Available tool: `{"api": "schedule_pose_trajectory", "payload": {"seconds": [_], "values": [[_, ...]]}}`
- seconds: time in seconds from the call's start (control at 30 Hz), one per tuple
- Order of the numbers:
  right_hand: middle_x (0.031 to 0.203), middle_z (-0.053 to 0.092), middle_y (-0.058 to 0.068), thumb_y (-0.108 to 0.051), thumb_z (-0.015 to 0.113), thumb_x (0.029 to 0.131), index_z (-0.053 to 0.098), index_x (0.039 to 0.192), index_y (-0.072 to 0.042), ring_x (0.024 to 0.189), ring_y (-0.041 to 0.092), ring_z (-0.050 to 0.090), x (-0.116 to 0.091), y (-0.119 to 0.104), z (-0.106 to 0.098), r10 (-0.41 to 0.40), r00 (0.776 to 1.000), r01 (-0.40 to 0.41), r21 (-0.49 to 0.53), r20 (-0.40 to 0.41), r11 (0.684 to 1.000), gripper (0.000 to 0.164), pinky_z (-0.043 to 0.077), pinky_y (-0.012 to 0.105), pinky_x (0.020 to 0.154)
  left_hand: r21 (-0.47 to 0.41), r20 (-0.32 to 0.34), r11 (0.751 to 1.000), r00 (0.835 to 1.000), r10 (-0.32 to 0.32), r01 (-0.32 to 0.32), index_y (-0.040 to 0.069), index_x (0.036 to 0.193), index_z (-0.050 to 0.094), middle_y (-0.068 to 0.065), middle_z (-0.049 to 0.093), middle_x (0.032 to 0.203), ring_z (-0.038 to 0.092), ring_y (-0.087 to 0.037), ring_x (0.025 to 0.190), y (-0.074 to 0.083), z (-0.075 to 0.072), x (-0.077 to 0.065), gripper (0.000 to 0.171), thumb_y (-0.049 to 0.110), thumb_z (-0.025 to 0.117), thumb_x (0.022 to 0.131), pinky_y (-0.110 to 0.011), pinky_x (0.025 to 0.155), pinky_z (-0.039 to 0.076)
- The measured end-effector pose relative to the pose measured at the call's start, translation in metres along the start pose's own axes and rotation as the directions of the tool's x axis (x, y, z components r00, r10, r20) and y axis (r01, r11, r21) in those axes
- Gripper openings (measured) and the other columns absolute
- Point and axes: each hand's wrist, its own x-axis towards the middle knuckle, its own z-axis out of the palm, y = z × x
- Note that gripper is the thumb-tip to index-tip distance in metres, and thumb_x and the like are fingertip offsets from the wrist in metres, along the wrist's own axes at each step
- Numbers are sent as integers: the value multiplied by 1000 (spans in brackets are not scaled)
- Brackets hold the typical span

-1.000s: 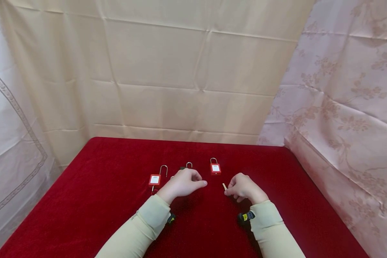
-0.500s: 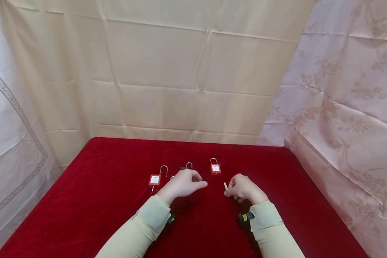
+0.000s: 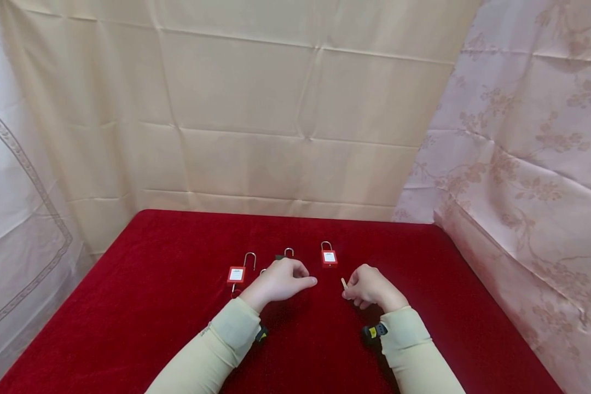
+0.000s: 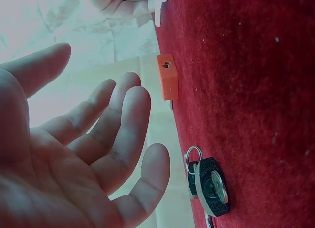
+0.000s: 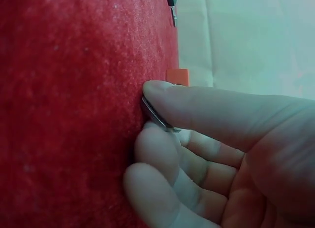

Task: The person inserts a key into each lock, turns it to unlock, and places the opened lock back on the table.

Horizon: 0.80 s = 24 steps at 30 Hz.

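Between thumb and fingers my right hand [image 3: 372, 287] pinches a small key [image 3: 343, 283] low over the red cloth. The right wrist view shows the key [image 5: 156, 114] edge-on, partly covered by the fingers. My left hand [image 3: 284, 280] hovers palm inward, fingers loosely bent, holding nothing. Beyond and between the hands lies a red padlock [image 3: 329, 258] with a white label, its keyhole end [image 4: 168, 65] facing me. A dark padlock [image 4: 212, 188] with a ring lies beyond the left hand, which mostly hides it in the head view.
Left of the left hand lies another red padlock [image 3: 236, 274], its shackle raised open and a key with a red ring [image 3: 236, 292] at its bottom. Red cloth [image 3: 187, 235] covers the table. A beige curtain [image 3: 276, 109] hangs behind, a floral one [image 3: 532, 164] at right.
The key's angle in my right fingers has shifted slightly, its tip turning more upright and then tilting back a little. My left hand and the padlocks have stayed put.
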Motion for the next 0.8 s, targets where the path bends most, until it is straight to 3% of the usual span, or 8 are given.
{"api": "schedule_pose_trajectory", "payload": {"seconds": [0.17,0.47,0.67,0.8], "values": [[65,65,7,-8,81,86,70,74,-7,56,20,65,-2,0,-1,-5,1000,5,9,9,1000,17,58,36,54,-3,0,1000,1000,0,0,16,101,75,7,68,91,61,-13,81,0,0,0,22,37,72,94,-37,74,52],[70,67,10,-7,75,91,72,82,-3,57,23,67,-5,-1,-8,-47,998,39,182,39,983,10,58,39,54,19,-11,1000,1000,10,-10,16,102,75,8,69,91,62,-12,81,2,-5,-1,22,37,71,94,-37,74,52],[72,68,15,-5,73,93,70,93,3,56,22,67,-5,-4,-16,-100,995,94,328,2,940,8,59,40,55,49,-72,997,995,67,-63,16,99,75,9,68,90,62,-10,81,5,-11,-2,23,38,72,93,-35,76,52],[74,68,17,-4,73,93,69,96,4,59,25,69,-6,-7,-22,-133,990,137,402,-37,905,10,60,43,57,9,-102,998,992,68,-67,17,100,74,8,67,91,61,-13,76,9,-18,-6,22,38,72,92,-35,68,53]]}}
